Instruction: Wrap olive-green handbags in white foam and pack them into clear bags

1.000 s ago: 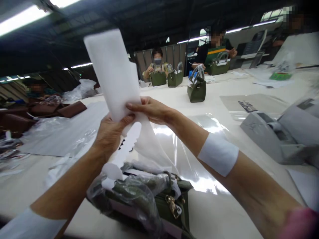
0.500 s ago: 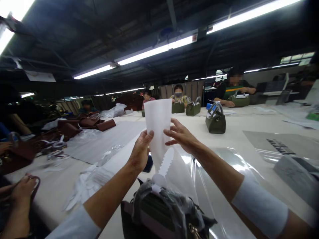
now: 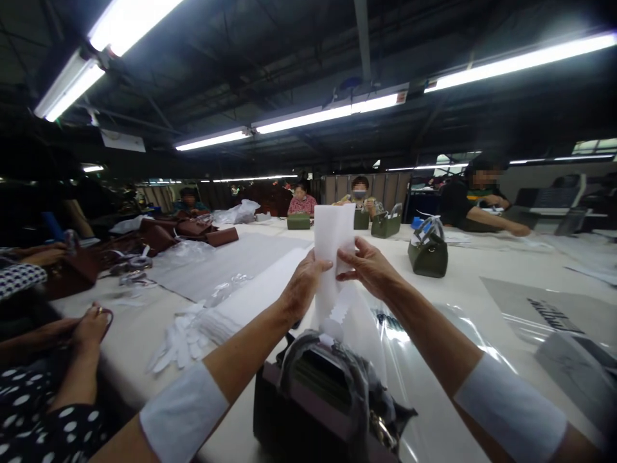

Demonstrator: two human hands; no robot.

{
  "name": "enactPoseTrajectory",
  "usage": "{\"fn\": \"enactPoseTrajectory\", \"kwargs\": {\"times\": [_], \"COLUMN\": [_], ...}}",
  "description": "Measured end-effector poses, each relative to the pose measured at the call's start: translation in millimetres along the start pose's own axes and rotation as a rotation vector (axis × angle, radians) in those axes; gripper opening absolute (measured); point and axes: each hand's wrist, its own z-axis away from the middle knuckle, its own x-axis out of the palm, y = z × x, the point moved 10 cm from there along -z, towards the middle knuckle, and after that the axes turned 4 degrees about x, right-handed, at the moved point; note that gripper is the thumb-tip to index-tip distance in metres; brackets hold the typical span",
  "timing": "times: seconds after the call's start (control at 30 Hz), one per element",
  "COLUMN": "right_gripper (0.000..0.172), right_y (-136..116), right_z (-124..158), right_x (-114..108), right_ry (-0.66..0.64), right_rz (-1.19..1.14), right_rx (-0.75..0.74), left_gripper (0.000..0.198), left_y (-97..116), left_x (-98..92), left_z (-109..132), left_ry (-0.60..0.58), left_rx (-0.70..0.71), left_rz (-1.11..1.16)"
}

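Between both hands a folded white sheet (image 3: 329,231), which looks like thin foam or paper, is held upright above the table. My left hand (image 3: 306,283) pinches its left edge with the thumb in front. On the right edge, my right hand (image 3: 369,267) grips with thumb and fingers. Below them, close to me, stands a dark green handbag (image 3: 289,411), its handles (image 3: 308,350) wrapped in clear plastic. A white strip with a toothed edge (image 3: 337,315) rises behind the handles, in front of the sheet's lower part.
Clear plastic bags (image 3: 434,328) lie to the right, beside a printed bag (image 3: 549,308). White strips (image 3: 180,341) and white sheets (image 3: 260,292) lie to the left. Green handbags (image 3: 428,252) stand farther back. Brown bags (image 3: 164,238) and a co-worker's hands (image 3: 91,328) are at left. Other people sit across the table.
The white sheet is now narrower, folded over, and my hands are closer together. The view has turned slightly left and up, bringing more of the neighbour at left into sight.
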Motion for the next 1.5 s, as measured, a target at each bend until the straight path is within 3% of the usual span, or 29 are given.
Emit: {"fn": "enactPoseTrajectory", "kwargs": {"times": [0.1, 0.2, 0.27, 0.33, 0.4, 0.53, 0.7, 0.8, 0.97, 1.13, 1.23, 1.4, 1.5], "right_gripper": [0.054, 0.038, 0.033, 0.029, 0.026, 0.019, 0.022, 0.024, 0.021, 0.018, 0.015, 0.020, 0.017], "right_y": [-7, -4, 7, 23, 39, 55, 39, 33, 31, 27, 29, 26, 11], "right_z": [15, 34, 46, 57, 67, 82, 100, 111, 119, 121, 114, 93, 96], "right_x": [-12, -28, -34, -35, -33, -19, 26, 52, 66, 59, 58, 63, 51], "right_ry": [0.028, 0.033, -0.005, -0.059, -0.107, -0.200, -0.343, -0.454, -0.481, -0.334, -0.322, -0.368, -0.231], "right_rz": [0.042, 0.143, 0.229, 0.390, 0.578, 0.782, 1.222, 1.321, 1.339, 1.270, 1.290, 1.189, 1.047], "right_rx": [-0.027, 0.003, 0.043, 0.060, 0.041, -0.033, -0.336, -0.483, -0.597, -0.603, -0.559, -0.419, -0.296], "left_gripper": [0.036, 0.022, 0.013, 0.012, 0.018, 0.042, 0.060, 0.068, 0.053, 0.051, 0.054, 0.030, 0.026], "left_y": [32, 80, 94, 81, 58, 27, 19, 15, 11, 8, 3, 8, 12], "left_x": [-23.6, -41.5, -26.4, -8.0, 3.9, 10.8, 10.3, 8.5, 7.9, 0.8, -1.6, -5.7, -7.9], "left_z": [26, 93, 138, 167, 180, 174, 160, 158, 159, 158, 153, 155, 160], "left_ry": [0.192, 0.438, 0.398, 0.283, 0.202, 0.180, 0.228, 0.252, 0.281, 0.370, 0.382, 0.454, 0.474], "left_rx": [0.150, 0.415, 0.537, 0.533, 0.468, 0.353, 0.271, 0.219, 0.221, 0.168, 0.122, 0.193, 0.251], "left_rz": [-0.248, -0.611, -0.896, -1.100, -1.219, -1.290, -1.320, -1.300, -1.261, -1.165, -1.100, -1.065, -1.036]}}
